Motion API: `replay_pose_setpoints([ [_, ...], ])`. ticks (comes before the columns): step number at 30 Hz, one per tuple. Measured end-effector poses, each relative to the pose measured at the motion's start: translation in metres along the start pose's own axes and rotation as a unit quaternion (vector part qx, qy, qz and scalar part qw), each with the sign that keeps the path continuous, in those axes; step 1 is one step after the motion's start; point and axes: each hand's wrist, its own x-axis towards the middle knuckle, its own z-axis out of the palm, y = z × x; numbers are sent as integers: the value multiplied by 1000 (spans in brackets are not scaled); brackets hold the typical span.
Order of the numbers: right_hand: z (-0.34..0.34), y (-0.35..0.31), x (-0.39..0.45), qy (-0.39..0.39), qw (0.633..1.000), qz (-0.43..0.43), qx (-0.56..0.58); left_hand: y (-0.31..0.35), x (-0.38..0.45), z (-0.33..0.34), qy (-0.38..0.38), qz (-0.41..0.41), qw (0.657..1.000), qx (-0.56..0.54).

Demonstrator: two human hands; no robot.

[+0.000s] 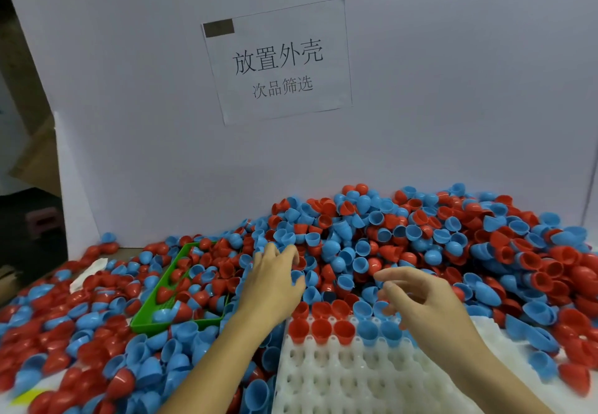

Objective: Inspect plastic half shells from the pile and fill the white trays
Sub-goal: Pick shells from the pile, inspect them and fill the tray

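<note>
A big pile of red and blue half shells (420, 235) covers the table against a white board. The white tray (349, 378) lies at the near middle. Its far rows hold red shells (322, 329) on the left and blue shells (367, 329) beside them, and the nearer pockets are bare. My left hand (275, 281) reaches into the pile just beyond the tray. Its bent fingertips sit among the shells, and a grip cannot be made out. My right hand (420, 300) hovers over the tray's far right end with loosely curled, spread fingers and nothing in it.
A green tray (145, 316) with several shells in it lies left of my left hand, ringed by loose shells. A paper sign (278, 60) hangs on the white board (453, 90) behind the pile. More shells lie to the right of the white tray.
</note>
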Motion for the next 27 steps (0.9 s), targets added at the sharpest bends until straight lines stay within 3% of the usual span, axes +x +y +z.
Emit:
replay_pose_setpoints([
  [4,1,-2,-2,-1,1000,-8,-3,18,35,12,-25,-14,997,75],
  [12,3,-1,-2,6,1000,-10,3,47,99,41,-143,-85,984,63],
  [16,6,2,0,5,1000,-16,-1,53,103,55,-108,-71,989,66],
  [22,6,5,1,1,1000,-17,-4,48,110,54,-108,-125,986,26],
  [27,4,5,1,1,1000,-16,4,36,106,52,-12,-127,989,-73],
])
